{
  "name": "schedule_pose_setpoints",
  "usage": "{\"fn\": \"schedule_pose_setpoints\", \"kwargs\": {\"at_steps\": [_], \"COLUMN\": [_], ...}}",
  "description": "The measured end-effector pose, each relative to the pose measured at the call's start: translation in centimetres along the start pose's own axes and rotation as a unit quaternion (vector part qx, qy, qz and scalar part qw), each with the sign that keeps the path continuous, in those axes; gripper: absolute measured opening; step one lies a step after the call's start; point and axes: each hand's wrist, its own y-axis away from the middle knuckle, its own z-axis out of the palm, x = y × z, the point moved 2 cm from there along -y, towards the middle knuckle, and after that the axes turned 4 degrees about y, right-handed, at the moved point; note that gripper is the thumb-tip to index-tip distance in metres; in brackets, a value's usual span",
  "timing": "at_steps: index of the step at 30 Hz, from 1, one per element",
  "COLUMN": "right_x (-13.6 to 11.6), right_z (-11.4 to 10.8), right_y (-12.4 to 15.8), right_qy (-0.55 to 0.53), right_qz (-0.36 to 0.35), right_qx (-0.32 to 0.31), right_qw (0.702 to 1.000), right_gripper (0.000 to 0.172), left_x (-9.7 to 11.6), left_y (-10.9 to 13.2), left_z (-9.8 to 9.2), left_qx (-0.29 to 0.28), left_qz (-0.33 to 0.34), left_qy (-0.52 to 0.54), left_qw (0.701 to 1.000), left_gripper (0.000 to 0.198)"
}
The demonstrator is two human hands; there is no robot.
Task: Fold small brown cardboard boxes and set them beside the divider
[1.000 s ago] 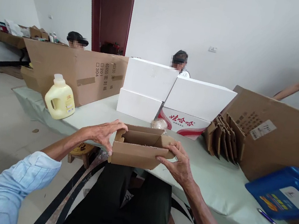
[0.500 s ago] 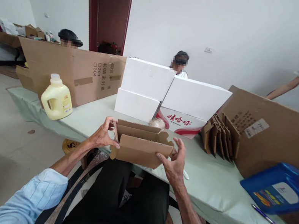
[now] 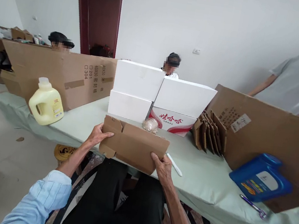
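A small brown cardboard box (image 3: 134,146) is tilted up at the near edge of the table, its broad side facing me. My left hand (image 3: 98,135) grips its left end, the thumb lying on the front face by a cut flap. At the lower right corner my right hand (image 3: 162,166) holds the box, thumb in front and the other fingers hidden behind. Just behind the box sits a roll of clear tape (image 3: 151,125). Beside my right hand, a white slim tool (image 3: 174,164) lies on the cloth; its kind is unclear.
White boxes (image 3: 139,81) and a red-and-white carton (image 3: 173,122) are stacked behind. Folded cardboard pieces (image 3: 211,132) stand to their right. A yellow jug (image 3: 47,103), a blue bottle (image 3: 262,178) and a purple pen-like tool (image 3: 253,206) are on the green-clothed table (image 3: 196,190). Several people are beyond.
The box's open top has been closed over and its broad side now faces me. My right hand has lowered to the lower right corner. The view has shifted to the right.
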Motion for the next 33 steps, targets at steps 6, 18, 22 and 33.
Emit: {"fn": "schedule_pose_setpoints", "kwargs": {"at_steps": [6,18,22,33], "right_x": [-1.6,-5.1,-6.0,-12.6], "right_z": [-0.7,-2.6,-4.7,-27.4], "right_y": [1.5,5.4,6.7,-1.6], "right_qy": [0.011,0.064,0.079,0.313], "right_qz": [-0.013,-0.034,-0.040,-0.081], "right_qx": [-0.067,-0.159,-0.149,0.246], "right_qw": [0.998,0.985,0.985,0.914], "right_gripper": [0.063,0.035,0.037,0.056], "left_x": [-0.3,3.1,3.5,-1.5], "left_y": [0.8,0.6,0.8,-0.6], "left_z": [-1.1,-1.3,0.4,6.1], "left_qx": [0.005,0.021,-0.043,-0.217], "left_qz": [-0.013,-0.008,0.001,0.025], "left_qy": [0.030,-0.055,-0.068,-0.195], "left_qw": [0.999,0.998,0.997,0.956], "left_gripper": [0.081,0.077,0.080,0.072]}}
